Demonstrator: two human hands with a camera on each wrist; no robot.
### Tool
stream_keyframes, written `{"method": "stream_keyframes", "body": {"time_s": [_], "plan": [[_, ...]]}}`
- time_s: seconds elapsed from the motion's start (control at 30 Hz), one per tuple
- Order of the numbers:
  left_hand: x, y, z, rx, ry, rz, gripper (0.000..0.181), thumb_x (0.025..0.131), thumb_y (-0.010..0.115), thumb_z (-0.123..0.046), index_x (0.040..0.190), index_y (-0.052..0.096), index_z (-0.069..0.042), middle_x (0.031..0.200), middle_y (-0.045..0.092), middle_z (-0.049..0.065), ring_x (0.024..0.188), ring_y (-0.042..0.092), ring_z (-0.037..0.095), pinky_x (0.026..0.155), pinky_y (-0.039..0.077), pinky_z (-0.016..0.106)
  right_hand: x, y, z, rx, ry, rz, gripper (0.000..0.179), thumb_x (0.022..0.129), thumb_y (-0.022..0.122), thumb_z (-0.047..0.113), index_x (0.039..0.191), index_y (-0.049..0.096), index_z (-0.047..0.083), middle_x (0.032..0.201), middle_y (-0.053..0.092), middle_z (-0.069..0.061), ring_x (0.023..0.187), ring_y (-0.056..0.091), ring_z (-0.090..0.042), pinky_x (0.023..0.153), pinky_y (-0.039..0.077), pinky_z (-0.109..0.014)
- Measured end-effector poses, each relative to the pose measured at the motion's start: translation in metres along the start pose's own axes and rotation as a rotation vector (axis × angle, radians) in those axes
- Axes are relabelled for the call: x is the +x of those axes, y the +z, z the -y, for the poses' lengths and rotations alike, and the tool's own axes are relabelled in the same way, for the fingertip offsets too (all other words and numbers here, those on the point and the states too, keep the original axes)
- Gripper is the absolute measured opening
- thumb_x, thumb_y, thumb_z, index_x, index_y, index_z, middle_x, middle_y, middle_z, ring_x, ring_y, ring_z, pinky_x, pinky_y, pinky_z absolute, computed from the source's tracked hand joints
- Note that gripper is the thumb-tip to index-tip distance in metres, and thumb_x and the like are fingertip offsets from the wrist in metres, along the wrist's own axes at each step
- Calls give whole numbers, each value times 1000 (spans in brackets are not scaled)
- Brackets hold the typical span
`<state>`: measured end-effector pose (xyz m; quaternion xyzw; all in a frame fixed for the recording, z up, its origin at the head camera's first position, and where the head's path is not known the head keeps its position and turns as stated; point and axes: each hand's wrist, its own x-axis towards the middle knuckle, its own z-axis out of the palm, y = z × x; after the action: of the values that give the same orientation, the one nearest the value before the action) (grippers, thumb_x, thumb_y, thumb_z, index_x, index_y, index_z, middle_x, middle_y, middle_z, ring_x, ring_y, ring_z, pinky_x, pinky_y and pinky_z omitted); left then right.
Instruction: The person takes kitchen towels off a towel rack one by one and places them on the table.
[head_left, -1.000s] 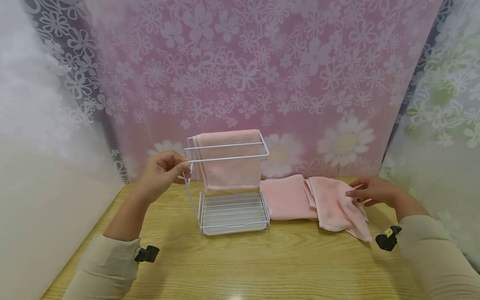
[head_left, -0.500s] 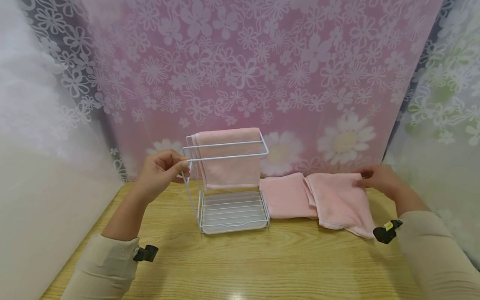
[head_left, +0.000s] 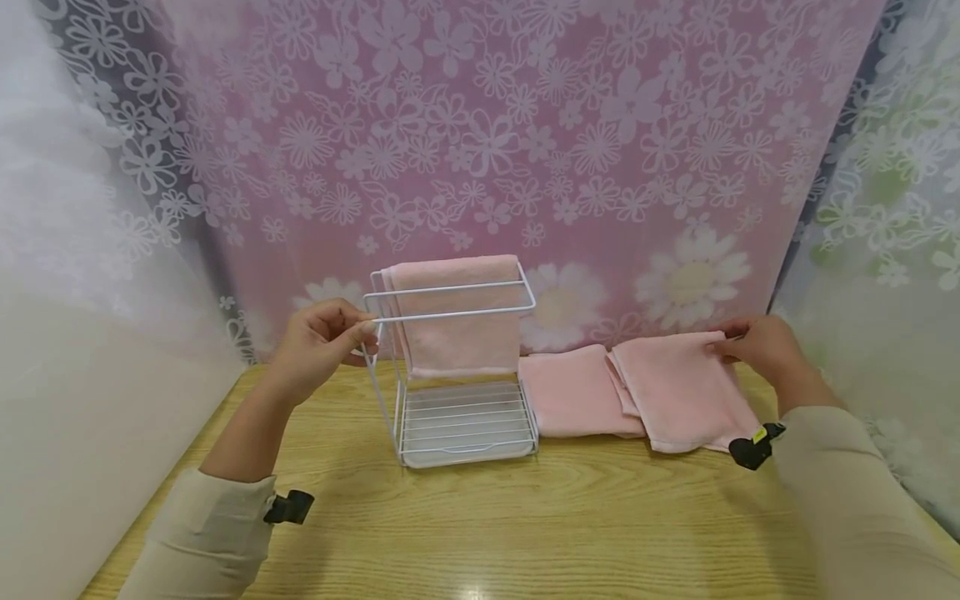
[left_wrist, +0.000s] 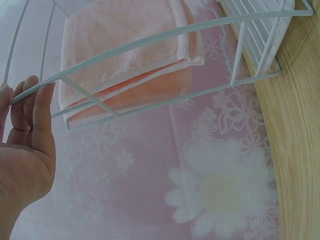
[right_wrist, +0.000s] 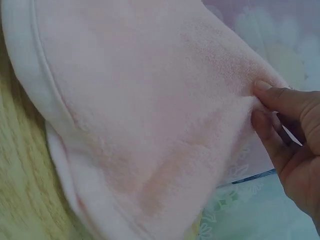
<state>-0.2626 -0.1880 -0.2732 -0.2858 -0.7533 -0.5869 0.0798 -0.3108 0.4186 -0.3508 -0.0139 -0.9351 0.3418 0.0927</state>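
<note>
My left hand (head_left: 318,346) pinches the upper left front corner of a white wire rack (head_left: 450,317); the left wrist view shows thumb and fingers around the rod. Over the rack's rear top bar hangs a folded pink towel (head_left: 465,333). At the right, my right hand (head_left: 765,354) pinches the far right corner of another pink towel (head_left: 678,387) between thumb and fingers. In the right wrist view this towel (right_wrist: 140,100) spreads out with its white hem toward the table, its held corner lifted. It overlaps a third, folded pink towel (head_left: 573,392) lying beside the rack.
The rack's base holds a white slatted tray (head_left: 468,425). Everything stands on a wood-grain table (head_left: 480,525). Behind it rises a pink flowered backdrop (head_left: 480,150), with pale sheets at both sides.
My right hand has taken hold of the far corner of the right towel and lifted it, so the crumpled cloth is drawn flatter and away from me. The left hand keeps its grip.
</note>
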Motion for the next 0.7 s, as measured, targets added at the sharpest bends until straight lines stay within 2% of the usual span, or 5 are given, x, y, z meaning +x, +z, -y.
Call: {"method": "stream_keyframes", "body": {"time_s": [0.17, 0.27, 0.43, 0.5, 0.7], "plan": [[-2, 0, 0, 14, 4, -1, 20, 98, 61, -9, 97, 59, 11, 80, 66, 10, 74, 68, 19, 67, 60, 43, 1, 6, -3, 43, 12, -62, 40, 89, 74, 17, 118, 64, -9, 104, 67, -23, 73, 63, -7, 70, 59, -38], [-2, 0, 1, 18, 1, 1, 24, 98, 61, -9, 99, 57, 14, 80, 66, 10, 74, 68, 20, 68, 60, 43, 0, 11, -6, 83, 34, -75, 44, 90, 73, 21, 122, 62, -8, 109, 66, -24, 74, 61, 0, 72, 59, -35], [-1, 2, 0, 30, -20, 2, 21, 98, 61, -13, 95, 60, 8, 81, 65, 12, 75, 68, 23, 69, 60, 43, -4, 21, -12, 187, 59, -116, 49, 95, 67, 27, 131, 57, -5, 120, 62, -23, 75, 59, 10, 71, 56, -21], [0, 2, 0, 33, -24, 4, 20, 98, 61, -14, 94, 61, 6, 81, 65, 13, 75, 68, 23, 69, 60, 42, -6, 25, -13, 247, 44, -146, 48, 96, 64, 24, 133, 55, -6, 122, 59, -23, 77, 59, 10, 71, 56, -20], [1, -1, 1, 23, -17, 3, 22, 98, 61, -13, 97, 59, 9, 81, 65, 13, 75, 68, 21, 69, 60, 42, -3, 33, -13, 356, 94, -166, 48, 99, 59, 23, 137, 51, -6, 110, 59, -1, 80, 61, 8, 73, 55, -17]]}}
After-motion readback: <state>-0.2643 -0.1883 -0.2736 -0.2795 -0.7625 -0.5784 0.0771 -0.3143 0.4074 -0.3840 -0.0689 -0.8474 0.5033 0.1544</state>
